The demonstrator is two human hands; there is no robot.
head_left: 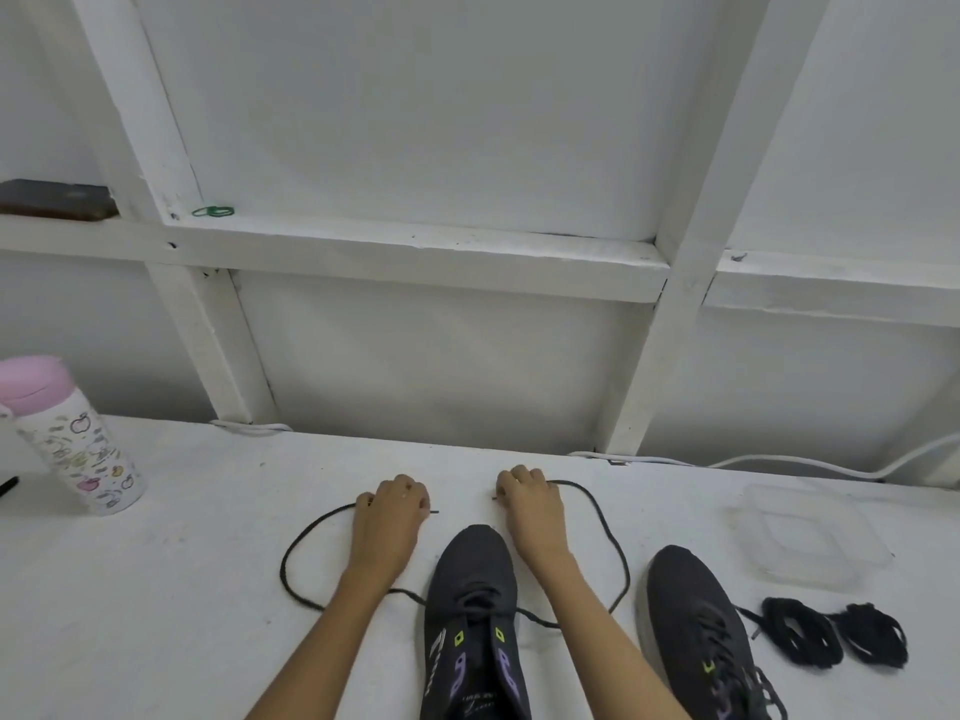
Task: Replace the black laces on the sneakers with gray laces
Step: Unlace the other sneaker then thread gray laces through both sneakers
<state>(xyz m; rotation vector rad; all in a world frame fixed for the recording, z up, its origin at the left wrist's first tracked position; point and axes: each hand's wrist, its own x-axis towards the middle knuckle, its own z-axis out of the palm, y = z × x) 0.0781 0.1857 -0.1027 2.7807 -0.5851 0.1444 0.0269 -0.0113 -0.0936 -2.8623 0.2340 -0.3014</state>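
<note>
A dark sneaker (470, 579) with purple marks stands toe-away between my forearms on the white table (182, 537). A dark lace (296, 543) runs through its lowest eyelets and loops out to both sides. My left hand (389, 517) pinches the lace's left end, whose tip sticks out to the right. My right hand (530, 506) pinches the other end, just past the toe. A second dark sneaker (691, 610), laced, stands to the right. Two coiled dark lace bundles (831, 636) lie right of it.
A white bottle with a pink lid (72, 439) leans at the far left. A clear plastic lid (810, 537) lies at the right. White cables (779, 462) run along the table's back edge under a white framed wall. A green clip (213, 211) sits on the ledge.
</note>
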